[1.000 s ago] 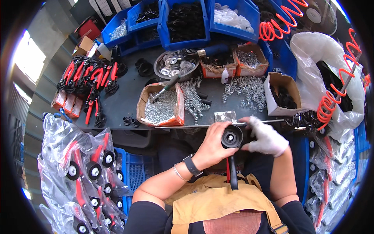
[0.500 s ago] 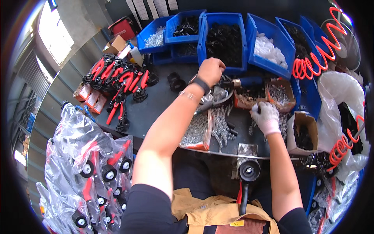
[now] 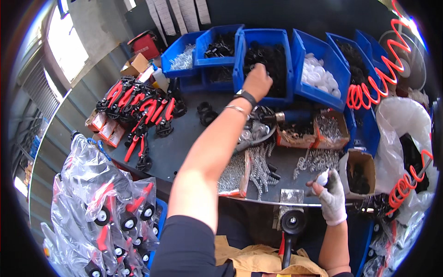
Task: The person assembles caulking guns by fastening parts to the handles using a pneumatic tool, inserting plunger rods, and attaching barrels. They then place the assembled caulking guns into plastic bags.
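My left hand [image 3: 257, 82] is stretched far forward into a blue bin of black parts [image 3: 266, 55], with its fingers closed down among the parts. What it grips is hidden. A black watch and a bracelet sit on that wrist. My right hand [image 3: 329, 195], in a white glove, hovers at the bench's front edge and pinches a small white piece between its fingertips. Just left of it, a black round tool with a red-and-black handle [image 3: 292, 224] stands at the bench edge by a small metal plate.
Blue bins [image 3: 318, 69] of black, white and metal parts line the back of the dark bench [image 3: 175, 143]. Red-handled tools [image 3: 138, 111] are piled at the left. Cardboard boxes of springs [image 3: 235, 173], a metal bowl and red coiled hoses [image 3: 369, 87] lie around. Clear bags of red-and-black tools [image 3: 106, 217] hang below left.
My left hand left the round tool and reached forward, from the bowl area a moment ago up into the blue bin. My right hand drew back toward the front edge.
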The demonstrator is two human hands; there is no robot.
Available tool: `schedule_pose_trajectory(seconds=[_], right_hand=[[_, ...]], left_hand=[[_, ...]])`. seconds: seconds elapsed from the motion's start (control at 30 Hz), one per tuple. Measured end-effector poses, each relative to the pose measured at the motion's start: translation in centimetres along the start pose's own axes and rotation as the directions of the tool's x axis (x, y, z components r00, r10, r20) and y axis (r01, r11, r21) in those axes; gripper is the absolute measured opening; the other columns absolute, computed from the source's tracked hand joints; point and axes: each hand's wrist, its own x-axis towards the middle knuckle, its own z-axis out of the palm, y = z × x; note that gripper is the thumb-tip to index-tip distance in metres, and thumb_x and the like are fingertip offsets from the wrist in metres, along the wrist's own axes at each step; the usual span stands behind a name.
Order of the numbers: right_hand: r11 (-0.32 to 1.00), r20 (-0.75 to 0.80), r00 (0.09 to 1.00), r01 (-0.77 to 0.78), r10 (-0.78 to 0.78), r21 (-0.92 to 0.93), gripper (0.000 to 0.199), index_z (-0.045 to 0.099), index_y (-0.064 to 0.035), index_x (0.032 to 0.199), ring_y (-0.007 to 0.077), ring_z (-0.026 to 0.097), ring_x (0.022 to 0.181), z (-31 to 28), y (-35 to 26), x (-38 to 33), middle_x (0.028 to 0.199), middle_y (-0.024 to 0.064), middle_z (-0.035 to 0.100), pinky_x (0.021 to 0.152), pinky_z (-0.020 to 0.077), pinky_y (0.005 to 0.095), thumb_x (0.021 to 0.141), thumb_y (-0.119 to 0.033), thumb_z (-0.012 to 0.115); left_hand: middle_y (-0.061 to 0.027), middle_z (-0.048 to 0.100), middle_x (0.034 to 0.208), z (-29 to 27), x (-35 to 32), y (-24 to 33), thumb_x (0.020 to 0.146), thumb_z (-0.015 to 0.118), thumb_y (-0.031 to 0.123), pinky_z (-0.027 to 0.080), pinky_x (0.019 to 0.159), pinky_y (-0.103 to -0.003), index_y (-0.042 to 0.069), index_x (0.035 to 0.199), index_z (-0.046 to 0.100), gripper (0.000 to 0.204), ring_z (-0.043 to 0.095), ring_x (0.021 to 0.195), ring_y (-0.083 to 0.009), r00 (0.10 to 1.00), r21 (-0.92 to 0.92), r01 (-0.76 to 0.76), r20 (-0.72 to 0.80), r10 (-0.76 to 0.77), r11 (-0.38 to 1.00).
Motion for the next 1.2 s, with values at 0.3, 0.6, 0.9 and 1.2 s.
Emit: schedule_pose_trajectory(seconds=[0.3, 0.6, 0.9, 1.2], right_hand=[[0.658, 0.067, 0.93, 0.306, -0.362, -0.688, 0.036, 0.057, -0.0033, 0.098, 0.0216, 0.061, 0.091, -0.8, -0.1, -2.0, 0.094, 0.0108, 0.063, 0.079, 0.0488, 0.0331, 0.065, 0.008, 0.067], [-0.106, 0.506, 0.494, 0.634, -0.707, -0.766, 0.037, 0.061, -0.0064, 0.092, 0.0294, 0.061, 0.086, -0.1, -1.3, -5.1, 0.094, 0.0096, 0.065, 0.076, 0.0516, 0.0385, 0.058, 0.003, 0.071], [-0.325, 0.663, 0.416, 0.633, -0.622, -0.702, 0.028, 0.064, -0.0085, 0.089, 0.0266, 0.056, 0.099, -0.4, -2.8, -6.8, 0.101, 0.0065, 0.063, 0.077, 0.0528, 0.0406, 0.063, -0.003, 0.07], [-0.382, 0.72, 0.394, 0.649, -0.571, -0.658, 0.024, 0.064, -0.0106, 0.09, 0.0253, 0.055, 0.102, -0.1, -3.4, -7.0, 0.104, 0.0053, 0.062, 0.078, 0.0524, 0.0398, 0.067, -0.004, 0.066]], left_hand=[[-0.0136, 0.051, 0.117, -10.4, -19.7, 15.3, 0.075, 0.07, 0.0, 0.049, 0.084, -0.033, 0.002, 0.12, 0.042, 0.053, 0.058, 0.099, -0.0207, 0.779, -0.775, 0.625, 0.612, -0.136, 0.09], [-0.0149, 0.046, 0.12, -10.2, -30.0, 21.5, 0.07, 0.07, -0.01, 0.047, 0.092, -0.031, -0.004, 0.118, 0.05, 0.053, 0.054, 0.108, -0.0215, 0.911, -0.712, 0.409, 0.356, -0.208, 0.571], [-0.012, 0.054, 0.107, -10.8, -30.1, 22.1, 0.068, 0.078, 0.005, 0.049, 0.077, -0.028, -0.001, 0.116, 0.055, 0.054, 0.057, 0.088, -0.0175, 0.914, -0.691, 0.405, 0.322, -0.247, 0.598], [-0.0118, 0.054, 0.107, -11.1, -30.2, 22.1, 0.068, 0.078, 0.005, 0.049, 0.076, -0.028, 0.001, 0.116, 0.055, 0.053, 0.056, 0.087, -0.0171, 0.928, -0.681, 0.372, 0.299, -0.224, 0.631]])
